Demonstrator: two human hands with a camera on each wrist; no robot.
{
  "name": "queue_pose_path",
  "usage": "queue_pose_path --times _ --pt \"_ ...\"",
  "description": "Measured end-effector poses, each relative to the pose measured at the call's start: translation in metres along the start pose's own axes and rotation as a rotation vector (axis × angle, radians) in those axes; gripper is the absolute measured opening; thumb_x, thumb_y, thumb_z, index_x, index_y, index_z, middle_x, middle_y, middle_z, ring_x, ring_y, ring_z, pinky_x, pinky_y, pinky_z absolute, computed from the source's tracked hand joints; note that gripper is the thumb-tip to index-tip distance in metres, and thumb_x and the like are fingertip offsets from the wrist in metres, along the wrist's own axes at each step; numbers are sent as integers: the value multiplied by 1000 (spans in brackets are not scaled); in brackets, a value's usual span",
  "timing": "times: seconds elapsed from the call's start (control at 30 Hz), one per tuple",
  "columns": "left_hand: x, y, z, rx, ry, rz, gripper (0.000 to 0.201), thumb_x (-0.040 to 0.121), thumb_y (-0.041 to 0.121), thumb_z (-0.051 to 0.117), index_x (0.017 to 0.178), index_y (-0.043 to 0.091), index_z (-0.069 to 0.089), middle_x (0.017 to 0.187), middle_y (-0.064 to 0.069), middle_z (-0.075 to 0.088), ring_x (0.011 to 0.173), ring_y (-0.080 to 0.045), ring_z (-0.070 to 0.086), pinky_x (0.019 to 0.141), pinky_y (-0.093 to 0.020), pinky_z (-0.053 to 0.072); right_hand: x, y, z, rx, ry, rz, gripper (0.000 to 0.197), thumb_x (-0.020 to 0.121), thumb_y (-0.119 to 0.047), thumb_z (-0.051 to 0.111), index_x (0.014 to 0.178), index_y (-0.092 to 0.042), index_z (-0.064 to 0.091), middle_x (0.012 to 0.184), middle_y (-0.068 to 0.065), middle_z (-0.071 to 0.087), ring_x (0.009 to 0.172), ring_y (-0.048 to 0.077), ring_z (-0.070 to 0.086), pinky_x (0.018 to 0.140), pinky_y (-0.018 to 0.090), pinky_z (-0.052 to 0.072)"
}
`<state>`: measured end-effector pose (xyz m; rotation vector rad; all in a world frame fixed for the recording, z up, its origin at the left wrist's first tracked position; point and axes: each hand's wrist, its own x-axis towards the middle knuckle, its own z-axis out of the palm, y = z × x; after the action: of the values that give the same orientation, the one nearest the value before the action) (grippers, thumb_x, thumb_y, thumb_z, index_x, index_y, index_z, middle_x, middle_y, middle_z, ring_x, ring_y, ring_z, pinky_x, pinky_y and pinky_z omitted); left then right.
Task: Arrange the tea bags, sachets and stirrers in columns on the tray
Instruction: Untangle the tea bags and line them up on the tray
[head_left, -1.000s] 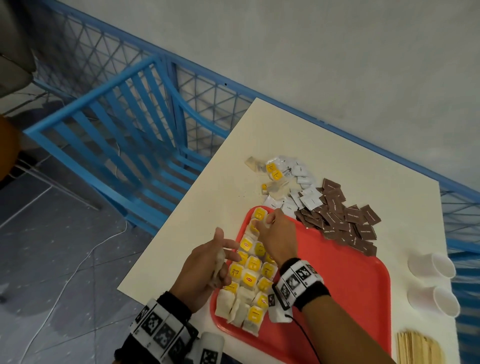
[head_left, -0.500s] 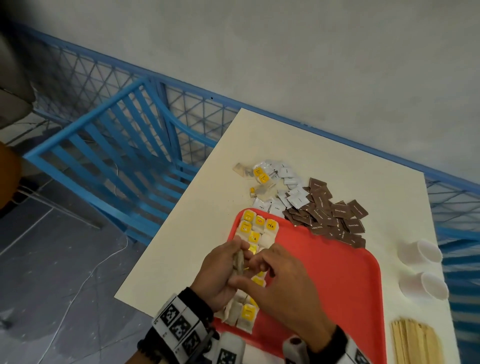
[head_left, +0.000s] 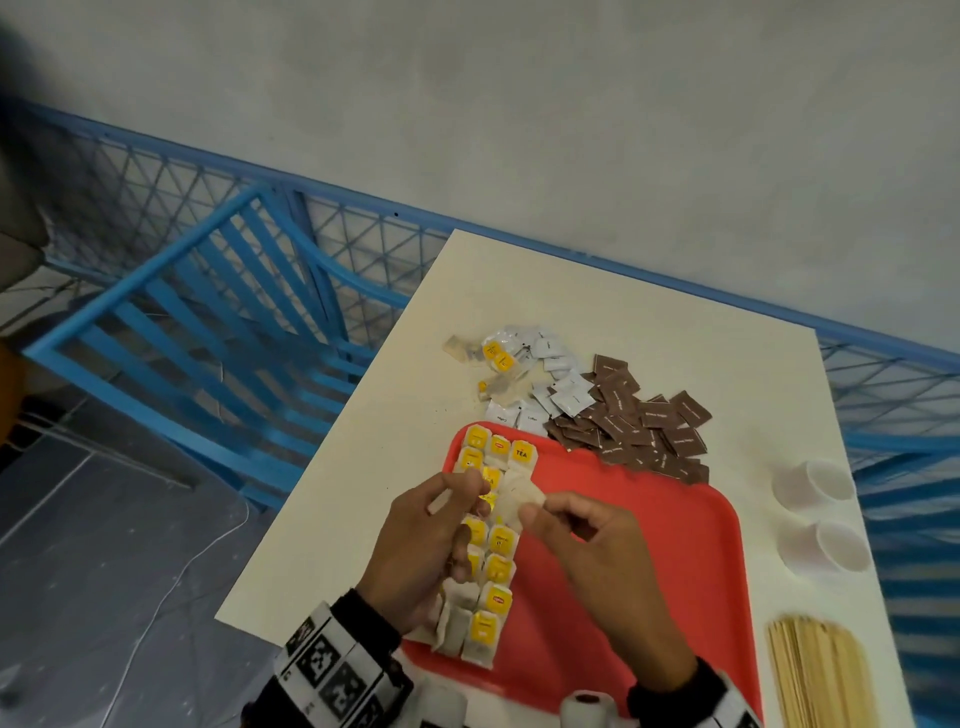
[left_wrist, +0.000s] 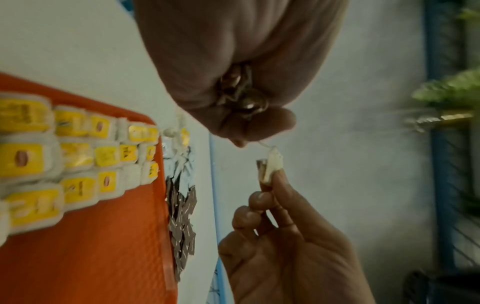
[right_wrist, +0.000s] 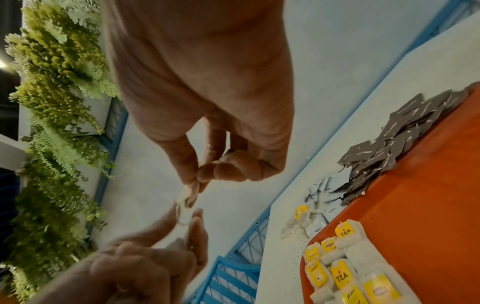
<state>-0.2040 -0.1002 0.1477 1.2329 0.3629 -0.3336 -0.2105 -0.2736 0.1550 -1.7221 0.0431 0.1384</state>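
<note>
1. A loose tea bag (head_left: 521, 498) is held above the left edge of the red tray (head_left: 691, 545), over the tea-bag columns (head_left: 491, 551) already laid there.
2. The right hand (head_left: 587, 540) is pinched on the bag's edge with thumb and forefinger; the left hand (head_left: 431, 540) is curled, its fingertips pinched on what looks like the bag's string or tag, with more bags apparently gathered in the palm.
3. The step in hand is judged to be untangling or straightening this bag before it is placed.
4. Next, the bag needs to be freed and laid flat, tag up, in line with the third column.
5. The white sachets (head_left: 561, 395) and brown sachets (head_left: 639, 426) are piled off the tray at its far edge; the stirrers (head_left: 821, 675) are lying at the table's near right corner, untouched.
</note>
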Motion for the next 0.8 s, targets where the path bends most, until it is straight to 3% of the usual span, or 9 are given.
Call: queue_pose_path --times 0.13,0.2,0.3,0.37,0.47,0.57,0.7,0.8 --pt "-12 13 9 201 -32 141 15 85 20 74 84 5 71 69 -8 65 40 -14 52 37 -19 41 0 -1 -2 28 -14 3 15 88 -16 73 74 -10 72 59 -12 55 59 2 45 57 12 37" --pt "-13 15 10 245 -17 159 12 86 16 75 83 5 71 70 -11 65 41 -14 54 38 -18 42 2 -1 -1 37 -25 0 2 86 -16 74 85 -15 73 65 -10 59 64 5 50 62 15 42" --pt "-10 17 6 309 -24 156 12 85 17 76 82 5 72 72 -14 67 42 -14 55 39 -21 45 4 -2 -2 -46 -55 -68 25 86 -16 75 109 -28 70 78 -11 63 70 7 55 64 16 44" --pt "-9 19 3 378 -42 179 11 84 19 77 80 10 73 75 -15 69 44 -17 56 41 -24 48 7 -5 -5 -132 -80 -125 18 88 -21 73 102 -32 73 89 -12 69 76 9 60 65 18 45" --pt "-10 21 1 449 -37 227 11 82 22 79 77 14 74 71 -6 70 48 -14 58 42 -27 50 10 -5 -8 -200 -85 -194 4 86 -32 72 89 -33 73 94 -10 69 80 17 62 65 17 43" --pt "-11 22 1 502 -42 277 9 81 19 79 77 13 74 71 5 68 51 -8 61 41 -26 50 13 -4 -12 -287 -143 -208 12 85 -37 73 97 -38 72 103 -11 65 93 15 60 70 15 41" --pt "-7 25 -3 561 2 353 8 82 17 78 76 18 74 85 -3 68 66 -16 66 46 -18 50 15 0 -17 -355 -212 -224 24 81 -54 69 88 -31 74 103 -13 63 104 12 59 76 10 38" --pt "-5 30 -5 532 -14 336 7 82 19 78 77 16 74 87 -8 65 56 -15 62 42 -22 49 13 -1 -17 -357 -183 -228 23 77 -55 70 90 -36 72 104 -14 64 103 10 59 78 11 38"
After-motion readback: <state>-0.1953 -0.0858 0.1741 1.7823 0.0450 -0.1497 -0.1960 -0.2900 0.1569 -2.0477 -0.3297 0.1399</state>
